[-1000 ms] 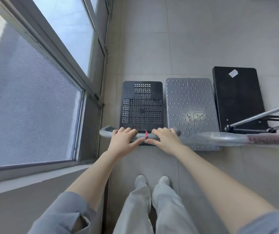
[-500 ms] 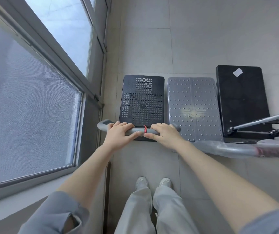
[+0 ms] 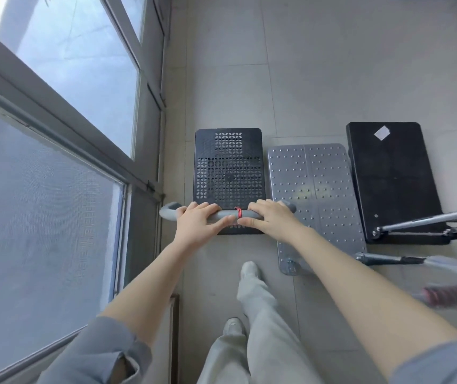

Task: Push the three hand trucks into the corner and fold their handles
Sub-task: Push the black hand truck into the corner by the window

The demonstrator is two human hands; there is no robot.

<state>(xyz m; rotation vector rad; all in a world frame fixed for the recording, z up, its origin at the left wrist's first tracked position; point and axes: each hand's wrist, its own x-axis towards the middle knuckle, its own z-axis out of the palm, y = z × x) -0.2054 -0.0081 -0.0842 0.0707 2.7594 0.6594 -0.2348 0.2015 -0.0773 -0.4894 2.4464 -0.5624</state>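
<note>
Both hands were wrapped around the grey handle bar (image 3: 223,213) of the perforated black hand truck (image 3: 229,173). The left hand (image 3: 196,221) gripped the bar left of a red band (image 3: 239,212), fingers (image 3: 208,207) curled over the top and thumb underneath. The right hand (image 3: 270,217) gripped it just right of the band in the same way. This truck stood on the tiled floor (image 3: 318,79) nearest the window frame (image 3: 149,151), its deck reaching further forward than its neighbour's.

Just beside it on the right lay the studded silver hand truck (image 3: 315,195), set a little further back toward the person. Its handle (image 3: 393,259) ran off to the right, blurred, with a reddish grip (image 3: 454,295) at the edge of view. Right of that sat the plain black hand truck (image 3: 393,178), carrying a small pale sticker (image 3: 381,132) near its far end and a metal handle (image 3: 429,221) angled out to the right.

The person's legs in pale trousers (image 3: 257,328) and light shoes (image 3: 248,268) stood behind the trucks, one foot ahead of the other.
</note>
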